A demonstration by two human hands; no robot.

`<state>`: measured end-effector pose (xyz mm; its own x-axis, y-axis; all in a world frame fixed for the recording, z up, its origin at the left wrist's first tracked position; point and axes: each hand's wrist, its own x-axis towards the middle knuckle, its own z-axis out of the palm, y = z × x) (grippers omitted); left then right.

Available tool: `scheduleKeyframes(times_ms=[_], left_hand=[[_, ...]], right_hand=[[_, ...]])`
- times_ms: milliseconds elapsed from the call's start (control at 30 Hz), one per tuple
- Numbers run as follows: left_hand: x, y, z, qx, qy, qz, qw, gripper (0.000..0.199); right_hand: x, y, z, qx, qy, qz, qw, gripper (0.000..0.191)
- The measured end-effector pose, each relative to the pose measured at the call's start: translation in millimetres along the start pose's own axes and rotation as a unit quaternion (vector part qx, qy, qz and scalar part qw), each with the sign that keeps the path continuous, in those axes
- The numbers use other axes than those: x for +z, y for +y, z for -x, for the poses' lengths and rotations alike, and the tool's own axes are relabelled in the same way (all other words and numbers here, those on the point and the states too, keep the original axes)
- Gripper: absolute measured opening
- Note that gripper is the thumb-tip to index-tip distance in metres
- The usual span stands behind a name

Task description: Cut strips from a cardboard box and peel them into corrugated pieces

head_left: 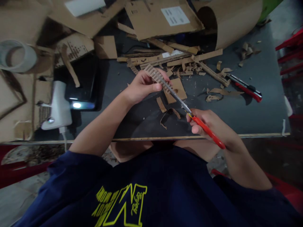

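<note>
My left hand (144, 85) is closed on a narrow strip of corrugated cardboard (155, 75) with its ridges showing, held up over the dark table. In my right hand (208, 121) is a pair of red-handled scissors (207, 130), gripped by the handles. The long metal blades point up and left and meet the lower end of the strip; whether they are apart there I cannot tell. Below the strip lies a small cardboard square (177, 90), partly hidden by the strip and blades. Thin curled cardboard scraps (161, 104) lie close by.
A red utility knife (248, 88) lies at the right among scraps. Cardboard strips (175, 56) and larger pieces (151, 22) pile up at the back. A tape roll (30, 58), a white power strip (58, 105) and a lit black device (81, 91) are at the left.
</note>
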<state>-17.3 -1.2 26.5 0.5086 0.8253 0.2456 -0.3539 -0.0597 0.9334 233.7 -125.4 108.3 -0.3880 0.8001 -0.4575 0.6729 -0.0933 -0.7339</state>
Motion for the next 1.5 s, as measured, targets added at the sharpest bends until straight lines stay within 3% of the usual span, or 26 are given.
scheduleKeyframes(times_ms=[600, 833, 1067, 1267, 1500], left_hand=[[2.5, 3, -2, 0.022, -0.035, 0.019, 0.999, 0.045], [-5.6, -7, -1, -0.004, 0.024, 0.012, 1.000, 0.051], [-3.4, -4, -3, 0.006, -0.018, 0.004, 1.000, 0.051], [-5.5, -7, -1, 0.004, 0.001, 0.014, 1.000, 0.047], [-4.7, -5, 0, -0.003, 0.000, 0.006, 1.000, 0.048]], right_hand=[[1, -4, -2, -0.002, 0.006, -0.002, 1.000, 0.067], [0, -2, -1, 0.005, 0.003, -0.010, 1.000, 0.067], [0, -2, -1, 0.002, 0.003, -0.015, 1.000, 0.068], [1, -2, -2, 0.020, -0.004, -0.036, 0.999, 0.061], [0, 0, -1, 0.011, 0.000, -0.025, 1.000, 0.067]])
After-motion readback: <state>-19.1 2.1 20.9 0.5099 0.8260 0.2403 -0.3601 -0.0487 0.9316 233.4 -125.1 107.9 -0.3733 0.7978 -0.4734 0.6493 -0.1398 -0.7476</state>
